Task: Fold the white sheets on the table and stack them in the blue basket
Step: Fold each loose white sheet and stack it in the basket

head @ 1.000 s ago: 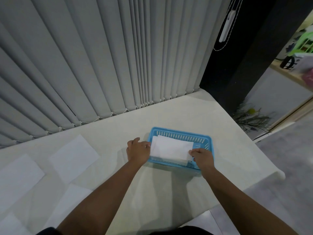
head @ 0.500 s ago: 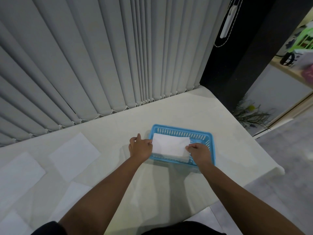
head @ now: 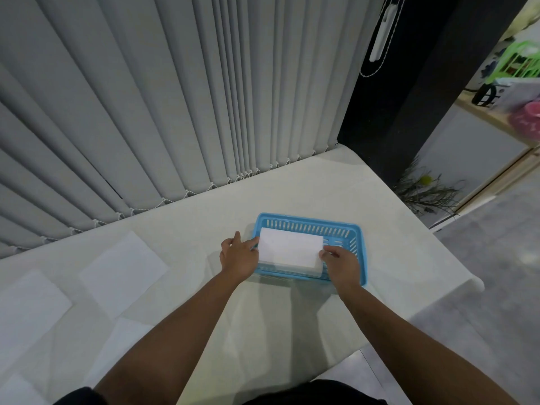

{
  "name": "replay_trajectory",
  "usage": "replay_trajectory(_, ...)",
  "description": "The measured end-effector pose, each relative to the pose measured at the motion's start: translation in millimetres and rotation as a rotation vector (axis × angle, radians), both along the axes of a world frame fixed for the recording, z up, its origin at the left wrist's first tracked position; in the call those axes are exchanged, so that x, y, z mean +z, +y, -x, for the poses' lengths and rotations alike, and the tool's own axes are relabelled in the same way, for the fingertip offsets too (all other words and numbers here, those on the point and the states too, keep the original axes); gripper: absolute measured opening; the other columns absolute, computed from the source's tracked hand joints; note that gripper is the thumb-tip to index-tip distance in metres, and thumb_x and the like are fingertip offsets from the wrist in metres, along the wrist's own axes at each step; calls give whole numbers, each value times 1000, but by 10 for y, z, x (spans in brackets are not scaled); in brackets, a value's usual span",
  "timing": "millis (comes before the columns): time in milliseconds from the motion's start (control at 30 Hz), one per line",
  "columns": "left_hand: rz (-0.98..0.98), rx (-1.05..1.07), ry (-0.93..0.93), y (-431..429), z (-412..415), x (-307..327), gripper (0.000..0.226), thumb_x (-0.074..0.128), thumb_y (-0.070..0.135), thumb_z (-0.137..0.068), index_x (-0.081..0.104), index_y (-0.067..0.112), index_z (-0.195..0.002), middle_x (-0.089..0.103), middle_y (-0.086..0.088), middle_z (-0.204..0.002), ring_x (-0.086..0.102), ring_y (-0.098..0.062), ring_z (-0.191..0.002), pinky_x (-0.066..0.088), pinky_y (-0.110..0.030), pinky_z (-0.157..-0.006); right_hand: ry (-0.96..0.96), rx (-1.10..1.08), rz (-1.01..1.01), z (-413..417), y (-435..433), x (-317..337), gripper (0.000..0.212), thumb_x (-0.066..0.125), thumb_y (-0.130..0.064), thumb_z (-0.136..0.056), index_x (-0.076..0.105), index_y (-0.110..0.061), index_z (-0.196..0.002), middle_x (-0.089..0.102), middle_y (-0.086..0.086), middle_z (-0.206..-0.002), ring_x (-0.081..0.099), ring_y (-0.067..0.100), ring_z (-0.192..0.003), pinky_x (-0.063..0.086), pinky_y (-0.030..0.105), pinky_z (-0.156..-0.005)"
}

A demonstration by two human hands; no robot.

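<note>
Both hands (head: 239,256) (head: 340,263) pinch the folded sheet (head: 289,247) inside the blue basket (head: 309,226).

A light blue basket (head: 309,226) with slotted walls is seen on a cream-white table (head: 336,188). A plain white folded sheet (head: 289,248) is seen in the basket. More plain white sheets (head: 122,266) are laid out on the table. Pale grey vertical blinds (head: 175,97) are seen behind, edged with white beaded chain. A black panel (head: 409,112) is seen beside them.
</note>
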State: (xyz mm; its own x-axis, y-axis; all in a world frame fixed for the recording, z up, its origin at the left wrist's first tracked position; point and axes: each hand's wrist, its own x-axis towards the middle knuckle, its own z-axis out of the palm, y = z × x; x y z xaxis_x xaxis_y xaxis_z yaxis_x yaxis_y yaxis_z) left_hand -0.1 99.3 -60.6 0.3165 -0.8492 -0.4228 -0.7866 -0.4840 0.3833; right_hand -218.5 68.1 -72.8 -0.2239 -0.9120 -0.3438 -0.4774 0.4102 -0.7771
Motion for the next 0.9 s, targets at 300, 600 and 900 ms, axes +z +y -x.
replay_trajectory(300,45,-54,28,62,-47,-60,60,40,61,-90,34,36,-145,13,-3,-161,8,-26,-145,17,-45,-116,228,228,76,77,196,-164,55,63,-47,-85,53,-24,-134,54,1,-136,51,22,-123,40,44,-106)
replay_trajectory(600,194,-187,-25,158,-147,-141,84,57,70,-75,25,40,-147,8,-1,-161,8,-27,-145,15,-45,-116,424,435,211,102,288,-184,52,64,-49,-84,54,-36,-133,42,-4,-147,42,15,-131,29,42,-109)
replay_trajectory(900,361,-249,-23,191,-216,-205,38,63,46,-85,62,39,-122,22,2,-159,18,-24,-141,18,-41,-115,382,427,243,112,247,-199,36,67,-40,-84,67,-31,-119,50,-1,-139,54,16,-117,39,44,-106)
